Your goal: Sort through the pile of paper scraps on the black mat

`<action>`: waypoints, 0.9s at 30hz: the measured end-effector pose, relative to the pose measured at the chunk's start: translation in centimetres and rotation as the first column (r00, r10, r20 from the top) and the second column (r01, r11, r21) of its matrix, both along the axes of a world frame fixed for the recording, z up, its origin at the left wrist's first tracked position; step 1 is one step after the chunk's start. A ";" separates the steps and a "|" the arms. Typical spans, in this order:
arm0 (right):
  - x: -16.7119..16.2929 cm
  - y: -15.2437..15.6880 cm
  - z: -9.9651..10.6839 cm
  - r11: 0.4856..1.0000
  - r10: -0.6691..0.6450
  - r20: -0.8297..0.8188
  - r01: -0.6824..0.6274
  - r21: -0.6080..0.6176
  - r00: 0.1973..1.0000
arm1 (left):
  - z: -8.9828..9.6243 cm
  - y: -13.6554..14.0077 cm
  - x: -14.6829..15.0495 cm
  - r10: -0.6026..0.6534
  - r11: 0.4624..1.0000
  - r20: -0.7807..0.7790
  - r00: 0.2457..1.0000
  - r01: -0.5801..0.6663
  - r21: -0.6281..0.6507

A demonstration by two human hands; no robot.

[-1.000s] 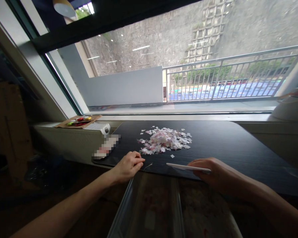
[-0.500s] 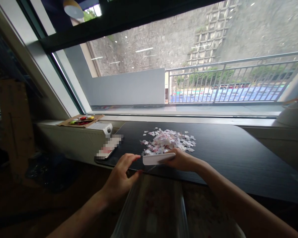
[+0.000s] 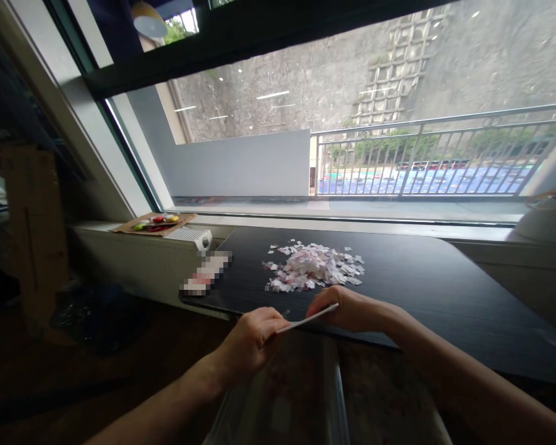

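Note:
A thin white card (image 3: pixel 309 317) is seen nearly edge-on, tilted, between my two hands. My left hand (image 3: pixel 259 334) is closed on its left end, thumb on top. My right hand (image 3: pixel 345 306) is closed on the other end, fingers curled behind it. Beyond the hands, a heap of small cut paper pieces (image 3: pixel 315 266) lies on the black tabletop (image 3: pixel 412 272). Below my hands stands a clear plastic bin (image 3: pixel 336 395) with a few pale scraps dimly visible inside.
A pixelated flat item (image 3: pixel 206 275) lies at the table's left edge. Left of it, a white radiator (image 3: pixel 134 253) bears a brown board (image 3: pixel 157 224) with colourful small items. Behind runs a large window with a sill (image 3: pixel 259 220). A cardboard piece (image 3: pixel 34 241) stands far left.
My left hand has moved right and closed on the card's left end. The card has come down towards me and turned from showing its face to nearly edge-on.

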State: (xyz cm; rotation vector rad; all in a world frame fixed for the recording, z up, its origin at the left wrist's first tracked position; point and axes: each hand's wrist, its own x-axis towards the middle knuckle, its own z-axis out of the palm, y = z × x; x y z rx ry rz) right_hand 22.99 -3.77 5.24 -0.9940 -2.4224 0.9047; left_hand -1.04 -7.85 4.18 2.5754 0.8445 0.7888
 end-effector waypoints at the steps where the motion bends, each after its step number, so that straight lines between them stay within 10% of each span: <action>1: -0.1 0.2 0.1 1.000 -0.001 -0.012 0.001 0.018 1.000 | 0.1 0.2 -0.1 -0.004 1.000 0.015 1.000 0.004 0.004; 27: -0.2 0.7 -1.7 0.998 -0.022 -0.086 0.027 0.058 0.996 | -0.3 0.8 -0.3 0.029 0.994 -0.039 0.999 -0.024 0.103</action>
